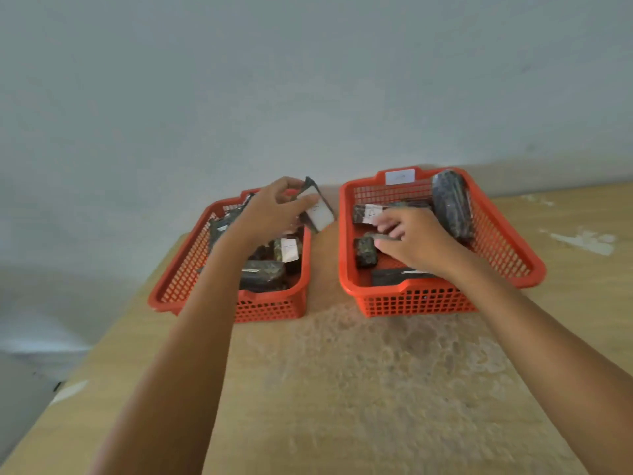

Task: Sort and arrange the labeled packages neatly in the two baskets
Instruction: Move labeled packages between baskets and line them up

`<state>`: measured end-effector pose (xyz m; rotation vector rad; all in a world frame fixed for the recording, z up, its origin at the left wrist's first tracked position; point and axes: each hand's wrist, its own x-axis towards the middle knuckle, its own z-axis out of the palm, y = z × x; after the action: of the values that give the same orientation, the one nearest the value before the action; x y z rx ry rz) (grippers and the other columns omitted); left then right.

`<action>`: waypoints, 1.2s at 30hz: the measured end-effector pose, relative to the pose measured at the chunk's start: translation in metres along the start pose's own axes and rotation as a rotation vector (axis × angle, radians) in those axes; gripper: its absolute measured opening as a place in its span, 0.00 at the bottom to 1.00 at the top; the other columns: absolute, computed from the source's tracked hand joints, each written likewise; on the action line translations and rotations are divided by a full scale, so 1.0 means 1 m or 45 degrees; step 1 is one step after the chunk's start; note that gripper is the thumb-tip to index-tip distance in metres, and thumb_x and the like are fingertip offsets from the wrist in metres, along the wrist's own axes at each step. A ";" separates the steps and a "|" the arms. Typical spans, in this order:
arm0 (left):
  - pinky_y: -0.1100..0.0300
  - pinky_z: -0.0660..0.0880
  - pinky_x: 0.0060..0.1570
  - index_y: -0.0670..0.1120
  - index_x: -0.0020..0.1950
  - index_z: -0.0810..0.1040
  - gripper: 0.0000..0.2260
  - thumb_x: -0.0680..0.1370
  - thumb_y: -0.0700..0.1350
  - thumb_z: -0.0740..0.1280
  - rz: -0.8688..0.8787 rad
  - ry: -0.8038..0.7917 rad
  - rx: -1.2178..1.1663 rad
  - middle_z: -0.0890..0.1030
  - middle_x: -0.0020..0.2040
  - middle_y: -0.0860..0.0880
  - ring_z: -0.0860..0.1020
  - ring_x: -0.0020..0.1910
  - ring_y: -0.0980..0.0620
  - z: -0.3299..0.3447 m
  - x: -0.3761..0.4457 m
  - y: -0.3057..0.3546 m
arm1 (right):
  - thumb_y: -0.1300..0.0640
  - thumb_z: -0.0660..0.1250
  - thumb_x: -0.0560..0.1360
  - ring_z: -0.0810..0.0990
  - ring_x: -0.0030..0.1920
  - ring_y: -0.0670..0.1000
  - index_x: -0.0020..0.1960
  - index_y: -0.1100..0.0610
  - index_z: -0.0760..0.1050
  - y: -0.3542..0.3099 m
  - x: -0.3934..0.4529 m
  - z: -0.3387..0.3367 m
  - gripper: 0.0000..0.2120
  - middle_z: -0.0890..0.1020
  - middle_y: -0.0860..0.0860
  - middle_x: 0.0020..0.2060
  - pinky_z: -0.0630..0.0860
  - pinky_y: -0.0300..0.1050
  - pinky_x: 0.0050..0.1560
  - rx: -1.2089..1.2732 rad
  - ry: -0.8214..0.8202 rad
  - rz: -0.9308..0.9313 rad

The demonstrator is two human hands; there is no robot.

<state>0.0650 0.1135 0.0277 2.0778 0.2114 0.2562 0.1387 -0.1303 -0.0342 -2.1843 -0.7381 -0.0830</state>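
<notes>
Two red plastic baskets stand side by side on a wooden table, the left basket (270, 308) and the right basket (411, 299). Both hold several dark wrapped packages with white labels. My left hand (274, 209) holds a dark package with a white label (317, 210), lifted above the left basket's far right corner. My right hand (411, 240) reaches into the right basket, its fingers curled on a small dark package (365, 251) at the basket's left side. A long dark package (452, 205) leans against the right basket's right wall. A white tag (399, 176) marks its far rim.
The wooden table (359, 389) has a worn, rough patch in front of the baskets and white scuffs (582, 241) at the right. A pale wall rises right behind the baskets. The table's left edge runs diagonally from the left basket toward the lower left.
</notes>
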 end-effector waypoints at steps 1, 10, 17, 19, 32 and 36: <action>0.65 0.78 0.35 0.51 0.64 0.79 0.14 0.79 0.51 0.72 -0.032 -0.003 0.110 0.84 0.44 0.53 0.83 0.34 0.61 -0.013 -0.003 -0.004 | 0.61 0.72 0.75 0.80 0.45 0.44 0.59 0.54 0.81 0.001 -0.002 0.005 0.13 0.83 0.51 0.52 0.75 0.32 0.49 -0.052 -0.068 0.012; 0.59 0.73 0.52 0.50 0.63 0.83 0.16 0.83 0.57 0.64 -0.232 -0.163 0.992 0.84 0.57 0.49 0.81 0.46 0.53 -0.017 0.000 -0.043 | 0.64 0.64 0.76 0.82 0.50 0.55 0.53 0.52 0.84 -0.004 -0.013 0.011 0.13 0.83 0.54 0.53 0.80 0.51 0.56 -0.417 -0.049 0.176; 0.46 0.80 0.55 0.57 0.63 0.82 0.12 0.81 0.51 0.65 0.029 0.154 1.220 0.83 0.60 0.50 0.80 0.58 0.46 0.013 0.002 -0.030 | 0.67 0.67 0.75 0.82 0.50 0.56 0.51 0.53 0.83 -0.002 -0.012 0.011 0.12 0.82 0.57 0.54 0.81 0.53 0.55 -0.327 0.063 0.331; 0.47 0.80 0.51 0.55 0.59 0.82 0.11 0.79 0.50 0.64 0.234 0.324 1.143 0.83 0.56 0.52 0.80 0.56 0.46 0.029 -0.002 -0.019 | 0.68 0.66 0.75 0.83 0.48 0.56 0.48 0.55 0.84 -0.002 -0.012 0.010 0.12 0.82 0.57 0.51 0.82 0.52 0.54 -0.280 0.095 0.380; 0.50 0.69 0.61 0.51 0.65 0.79 0.28 0.73 0.68 0.69 0.009 -0.025 1.636 0.74 0.68 0.48 0.62 0.73 0.40 0.148 0.019 -0.008 | 0.73 0.63 0.76 0.82 0.55 0.57 0.59 0.60 0.83 -0.006 -0.016 -0.002 0.17 0.83 0.58 0.55 0.79 0.51 0.59 -0.220 0.214 0.578; 0.48 0.67 0.65 0.53 0.66 0.77 0.31 0.71 0.71 0.69 -0.011 -0.053 1.619 0.75 0.68 0.50 0.60 0.75 0.38 0.145 0.022 -0.013 | 0.74 0.63 0.75 0.83 0.54 0.56 0.58 0.59 0.83 -0.007 -0.017 0.001 0.18 0.84 0.56 0.54 0.81 0.52 0.56 -0.186 0.239 0.565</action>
<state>0.1240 0.0052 -0.0523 3.3311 0.4288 0.0494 0.1205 -0.1347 -0.0354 -2.3892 -0.1367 -0.1136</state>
